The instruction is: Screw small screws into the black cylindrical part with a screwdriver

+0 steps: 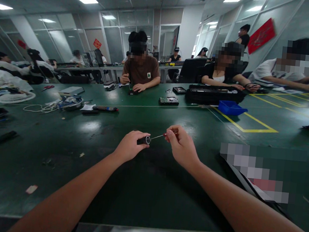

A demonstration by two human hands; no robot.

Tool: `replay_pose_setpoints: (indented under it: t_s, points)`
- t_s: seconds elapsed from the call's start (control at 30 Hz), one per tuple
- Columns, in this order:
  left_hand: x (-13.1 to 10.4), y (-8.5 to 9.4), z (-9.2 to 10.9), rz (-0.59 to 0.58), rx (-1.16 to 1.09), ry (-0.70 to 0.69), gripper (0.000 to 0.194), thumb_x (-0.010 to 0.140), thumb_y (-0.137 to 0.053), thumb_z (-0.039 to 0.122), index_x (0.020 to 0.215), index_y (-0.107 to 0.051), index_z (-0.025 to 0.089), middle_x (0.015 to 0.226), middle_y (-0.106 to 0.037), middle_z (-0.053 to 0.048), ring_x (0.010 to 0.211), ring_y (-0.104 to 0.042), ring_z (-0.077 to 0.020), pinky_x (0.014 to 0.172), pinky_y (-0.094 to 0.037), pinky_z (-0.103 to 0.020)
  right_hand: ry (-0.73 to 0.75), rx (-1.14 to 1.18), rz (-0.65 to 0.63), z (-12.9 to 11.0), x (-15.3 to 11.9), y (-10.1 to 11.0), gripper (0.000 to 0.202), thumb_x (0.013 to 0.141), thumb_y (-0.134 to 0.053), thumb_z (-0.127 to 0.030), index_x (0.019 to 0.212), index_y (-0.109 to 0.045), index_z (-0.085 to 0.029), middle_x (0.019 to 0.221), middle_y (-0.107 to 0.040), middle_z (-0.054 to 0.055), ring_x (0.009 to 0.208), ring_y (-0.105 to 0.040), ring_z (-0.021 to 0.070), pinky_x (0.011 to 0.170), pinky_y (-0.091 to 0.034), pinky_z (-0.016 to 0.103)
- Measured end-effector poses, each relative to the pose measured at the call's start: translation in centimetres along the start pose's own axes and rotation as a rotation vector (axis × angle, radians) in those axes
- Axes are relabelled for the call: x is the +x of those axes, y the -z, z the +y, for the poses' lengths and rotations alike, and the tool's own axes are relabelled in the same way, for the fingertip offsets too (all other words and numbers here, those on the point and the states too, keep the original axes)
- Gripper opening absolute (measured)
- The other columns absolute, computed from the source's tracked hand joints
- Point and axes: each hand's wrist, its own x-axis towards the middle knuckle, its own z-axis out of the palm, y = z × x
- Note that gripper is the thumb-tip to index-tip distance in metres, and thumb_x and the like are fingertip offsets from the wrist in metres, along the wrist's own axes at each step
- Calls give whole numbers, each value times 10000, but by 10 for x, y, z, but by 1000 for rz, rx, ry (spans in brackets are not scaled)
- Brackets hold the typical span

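Observation:
My left hand (131, 146) is closed around a short black cylinder (142, 140) with a silver ring at its end, which faces right. The cylinder's kind is not clear. In my right hand (181, 146), between thumb and fingers, is a screwdriver (157, 136) with a reddish, see-through handle. Its thin metal shaft points left and its tip is at the ringed end of the cylinder; whether it touches or goes inside, I cannot tell. Both hands are above the green table (136, 194), near its front edge.
Ahead are a hard drive (169, 101), a blue bin (230, 108), a long black case (213, 96) and a pen-like tool (106, 108). A dark folder with papers (260, 181) lies right of my arm. Across the table a person in a brown shirt (148, 69) handles a small dark object.

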Motion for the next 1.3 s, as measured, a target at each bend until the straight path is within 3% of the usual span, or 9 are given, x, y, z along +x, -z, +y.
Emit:
replay_pose_setpoints:
  t_s: [0.5,0.63,0.73,0.87,0.97,1.1,1.3]
  points:
    - [0,-2,0,93,-126,103,336,833,-725,277,1156,-648,224,1128,-697,-50,1030,-643,-232,933,-505,-389,-9,-56,34,-1,1,4,176,977,-468,-367,931,-571,-232,814,-679,41,764,-649,204,708,-476,350]
    - [1,-2,0,125,-154,130,385,902,-610,242,1284,-562,217,1221,-652,-74,1112,-615,-233,1000,-472,-402,-14,-48,34,-1,1,4,179,978,-469,-369,922,-572,-233,806,-673,37,762,-645,203,705,-470,350]
    - [0,-1,1,77,-135,169,407,948,-528,299,1343,-492,205,1199,-637,-95,1072,-615,-233,960,-482,-402,-16,-41,34,0,1,4,184,978,-471,-379,924,-573,-235,801,-673,35,757,-643,204,702,-469,351]
    - [0,-2,1,-29,-46,186,368,928,-559,466,1186,-568,204,1041,-659,-85,914,-627,-240,778,-504,-360,-18,-34,30,0,1,3,186,977,-475,-382,936,-579,-234,814,-681,37,767,-652,206,702,-475,352]
    - [0,-6,1,-82,43,133,284,934,-563,427,1094,-614,199,1031,-663,-85,924,-627,-242,792,-495,-363,-12,-31,28,0,1,3,186,976,-480,-380,932,-581,-230,811,-681,37,765,-655,201,707,-483,351]
    - [1,-11,1,-131,212,31,300,976,-493,326,1216,-635,216,1178,-637,-81,1050,-602,-244,890,-489,-376,-2,-31,32,1,1,2,202,974,-478,-391,929,-583,-225,803,-684,40,756,-657,200,702,-489,347]
    - [3,-15,-2,-204,396,-19,337,995,-457,306,1254,-668,258,1197,-622,-68,1061,-569,-241,853,-506,-367,3,-32,40,3,2,1,212,970,-489,-397,924,-592,-218,793,-689,36,751,-664,202,706,-486,348]
